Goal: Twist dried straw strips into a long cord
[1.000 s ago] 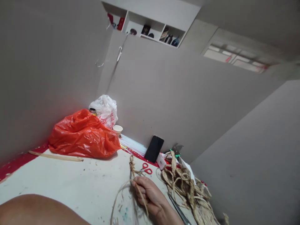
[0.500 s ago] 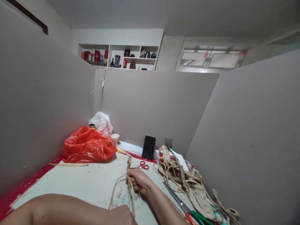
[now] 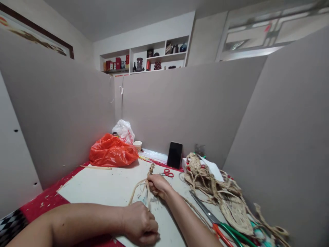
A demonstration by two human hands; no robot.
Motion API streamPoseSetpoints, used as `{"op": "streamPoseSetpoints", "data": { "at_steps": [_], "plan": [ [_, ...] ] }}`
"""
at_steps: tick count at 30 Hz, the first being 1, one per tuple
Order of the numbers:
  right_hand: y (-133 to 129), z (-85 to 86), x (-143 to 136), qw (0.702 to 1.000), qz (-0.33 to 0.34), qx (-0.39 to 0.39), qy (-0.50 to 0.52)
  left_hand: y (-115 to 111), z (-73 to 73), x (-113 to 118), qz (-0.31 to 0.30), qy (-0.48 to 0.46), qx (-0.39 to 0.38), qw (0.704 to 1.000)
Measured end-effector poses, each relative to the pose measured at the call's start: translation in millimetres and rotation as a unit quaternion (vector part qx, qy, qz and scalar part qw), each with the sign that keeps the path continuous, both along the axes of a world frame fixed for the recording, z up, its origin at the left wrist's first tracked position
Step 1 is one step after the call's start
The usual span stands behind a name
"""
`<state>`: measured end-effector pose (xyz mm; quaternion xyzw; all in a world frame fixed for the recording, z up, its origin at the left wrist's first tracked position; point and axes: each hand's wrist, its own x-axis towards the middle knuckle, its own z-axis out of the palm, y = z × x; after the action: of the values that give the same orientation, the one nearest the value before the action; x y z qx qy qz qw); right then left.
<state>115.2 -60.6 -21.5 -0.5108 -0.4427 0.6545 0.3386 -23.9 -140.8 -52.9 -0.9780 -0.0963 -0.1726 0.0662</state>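
A tan plaited fibre cord [image 3: 151, 168] stands up a little above my right hand [image 3: 159, 186], whose fingers are closed around it just below the braided part. Loose pale fibre strands [image 3: 135, 191] hang from that grip, one bowing out to the left. My left hand [image 3: 142, 223] is a fist close to the front of the board, with strands running down into it; its fingertips are partly hidden. Small red-handled scissors [image 3: 167, 173] lie just beyond my right hand. Large shears [image 3: 210, 216] with green and orange-red handles rest right of my right forearm.
A heap of braided fibre cord [image 3: 218, 192] covers the right side. At the back stand a red plastic bag [image 3: 111, 152], a white bag [image 3: 125, 131], a paper cup [image 3: 137, 145] and a dark phone [image 3: 175, 155]. Grey partitions [image 3: 180, 103] enclose the white board [image 3: 84, 185].
My left fist has come further into view, lower centre, with the strands reaching it. The camera view has turned and tilted, shifting the scene rightward. My right hand keeps its hold.
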Motion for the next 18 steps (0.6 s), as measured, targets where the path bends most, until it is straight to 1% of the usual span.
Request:
{"op": "streamPoseSetpoints", "data": {
  "at_steps": [2,4,7,9,11,12,13,15,17,18],
  "plan": [
    [-1.5,0.3,0.5,1.0,0.009,0.006,0.004,-1.5,0.5,-2.7,0.015,0.006,0.005,1.0],
    [-1.9,-0.6,1.8,1.0,0.018,0.007,0.008,-1.8,5.3,-11.5,0.011,0.019,0.007,1.0],
    [0.9,-3.8,5.3,0.999,0.034,0.002,0.019,6.8,22.4,-40.0,-0.003,0.048,-0.005,0.999],
    [3.8,-5.7,8.5,0.999,0.044,-0.003,0.032,21.5,38.7,-67.6,0.021,0.056,-0.033,0.998],
    [6.3,-6.3,12.2,0.998,0.047,-0.007,0.047,43.1,54.9,-97.4,0.09,0.031,-0.066,0.993],
    [7.1,-5.9,14.0,0.997,0.047,-0.008,0.055,55.5,61.7,-111.9,0.134,0.009,-0.08,0.988],
    [7.8,-5.1,15.8,0.997,0.046,-0.008,0.061,68.4,67.0,-125.3,0.195,-0.015,-0.091,0.976],
    [8.6,-2.3,19.0,0.996,0.043,-0.008,0.072,93.0,72.4,-148.1,0.318,-0.021,-0.109,0.942],
    [9.4,1.0,21.4,0.996,0.041,-0.007,0.079,113.4,70.9,-164.8,0.423,0.031,-0.115,0.898],
    [9.9,2.6,22.3,0.996,0.041,-0.005,0.082,121.5,68.3,-170.9,0.459,0.059,-0.115,0.879]
  ]
}}
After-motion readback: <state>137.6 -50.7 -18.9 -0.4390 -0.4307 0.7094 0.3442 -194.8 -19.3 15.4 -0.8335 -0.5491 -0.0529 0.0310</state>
